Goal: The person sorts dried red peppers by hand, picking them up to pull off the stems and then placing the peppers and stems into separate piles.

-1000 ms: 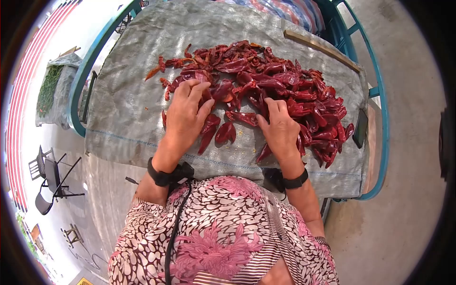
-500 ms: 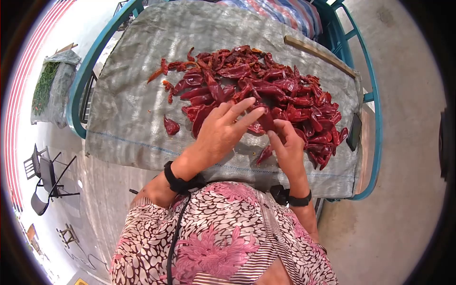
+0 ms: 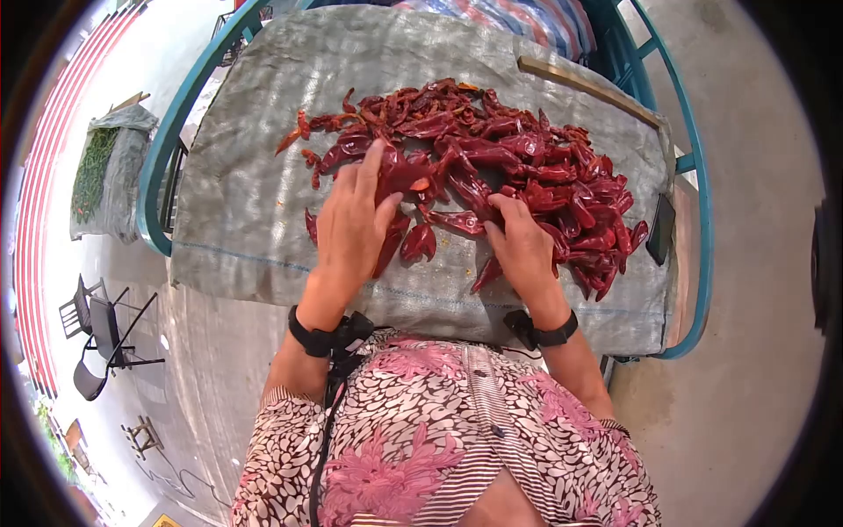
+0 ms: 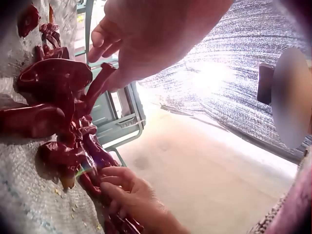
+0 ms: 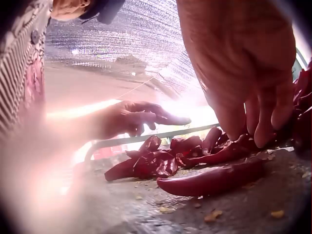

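Dried red peppers [image 3: 518,149] lie in a broad heap on a grey woven sheet [image 3: 255,176]. My left hand [image 3: 347,224] reaches over the heap's left part with its fingers extended, a broad red pepper [image 3: 402,174] between index finger and thumb. In the left wrist view the left hand [image 4: 151,39] is beside the end of a pepper [image 4: 97,87]; whether it grips it is unclear. My right hand [image 3: 525,250] has bent fingers and pinches a long pepper [image 3: 470,186] at its near end. The right wrist view shows that right hand [image 5: 243,63] pointing down among peppers [image 5: 214,180].
A wooden strip [image 3: 588,88] lies along the sheet's far right, a dark phone-like object [image 3: 661,230] at its right edge. Teal rails [image 3: 694,184] flank the sheet. A striped bag [image 3: 518,22] stands behind; a bag of green produce [image 3: 110,176] and folding chairs [image 3: 105,329] are left.
Half a second ago my hands were close together at the heap's near middle. Now they are apart: the left has moved left and away from my body, the right slightly left.
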`<action>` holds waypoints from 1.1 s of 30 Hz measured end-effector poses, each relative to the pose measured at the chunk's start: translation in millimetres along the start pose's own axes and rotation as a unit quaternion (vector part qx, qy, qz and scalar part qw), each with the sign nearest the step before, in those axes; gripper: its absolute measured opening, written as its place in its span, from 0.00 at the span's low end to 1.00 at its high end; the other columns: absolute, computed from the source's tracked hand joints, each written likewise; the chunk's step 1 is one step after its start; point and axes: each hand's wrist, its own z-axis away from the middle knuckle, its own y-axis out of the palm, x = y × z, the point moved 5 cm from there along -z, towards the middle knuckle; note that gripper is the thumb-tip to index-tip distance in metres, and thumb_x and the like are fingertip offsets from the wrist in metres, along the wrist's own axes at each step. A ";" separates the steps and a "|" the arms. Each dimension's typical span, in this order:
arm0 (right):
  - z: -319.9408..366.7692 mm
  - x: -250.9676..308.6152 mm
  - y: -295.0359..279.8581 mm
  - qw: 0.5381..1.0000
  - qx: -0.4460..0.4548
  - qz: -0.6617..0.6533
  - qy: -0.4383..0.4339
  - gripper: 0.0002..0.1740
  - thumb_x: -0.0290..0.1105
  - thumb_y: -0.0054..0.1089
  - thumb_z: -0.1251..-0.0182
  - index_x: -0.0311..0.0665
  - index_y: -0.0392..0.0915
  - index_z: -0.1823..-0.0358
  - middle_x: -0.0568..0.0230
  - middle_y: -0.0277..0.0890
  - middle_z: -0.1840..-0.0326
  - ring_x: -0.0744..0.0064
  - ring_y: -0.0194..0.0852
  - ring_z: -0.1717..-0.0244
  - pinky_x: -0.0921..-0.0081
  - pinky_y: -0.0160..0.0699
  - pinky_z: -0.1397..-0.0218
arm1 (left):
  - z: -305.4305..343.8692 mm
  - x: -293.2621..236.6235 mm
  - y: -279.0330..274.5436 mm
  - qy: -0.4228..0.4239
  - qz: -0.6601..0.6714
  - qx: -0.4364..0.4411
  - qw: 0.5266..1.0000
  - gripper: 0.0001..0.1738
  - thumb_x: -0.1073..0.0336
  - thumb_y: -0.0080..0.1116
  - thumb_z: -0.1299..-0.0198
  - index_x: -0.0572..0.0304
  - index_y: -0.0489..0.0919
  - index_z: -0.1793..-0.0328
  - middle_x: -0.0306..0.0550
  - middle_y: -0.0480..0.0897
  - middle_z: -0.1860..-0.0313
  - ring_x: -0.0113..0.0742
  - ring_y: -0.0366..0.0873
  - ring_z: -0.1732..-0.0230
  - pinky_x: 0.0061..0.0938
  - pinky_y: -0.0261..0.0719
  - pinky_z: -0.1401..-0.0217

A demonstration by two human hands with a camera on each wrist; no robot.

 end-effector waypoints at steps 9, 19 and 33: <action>-5.0 -14.1 -12.8 0.994 -0.023 -0.105 0.032 0.16 0.28 0.64 0.34 0.42 0.81 0.45 0.58 0.85 0.56 0.55 0.86 0.64 0.63 0.84 0.62 | 6.4 -17.9 29.9 -0.031 0.052 0.123 0.991 0.26 0.71 0.63 0.33 0.55 0.76 0.28 0.50 0.78 0.44 0.38 0.81 0.56 0.31 0.81 0.52; 49.1 -25.3 -1.6 0.801 0.233 -0.505 0.222 0.15 0.29 0.67 0.31 0.38 0.82 0.45 0.67 0.84 0.58 0.78 0.80 0.68 0.78 0.79 0.65 | 34.1 -36.5 45.3 0.018 -0.043 0.305 0.951 0.28 0.73 0.59 0.36 0.47 0.76 0.28 0.54 0.82 0.50 0.57 0.82 0.48 0.44 0.80 0.47; 12.7 -36.4 17.5 0.998 0.031 0.029 0.054 0.13 0.28 0.65 0.37 0.43 0.78 0.51 0.60 0.80 0.54 0.49 0.84 0.61 0.55 0.83 0.62 | 3.2 -26.4 30.0 -0.030 0.030 0.131 0.990 0.34 0.65 0.65 0.34 0.49 0.68 0.21 0.51 0.83 0.52 0.48 0.84 0.57 0.40 0.82 0.55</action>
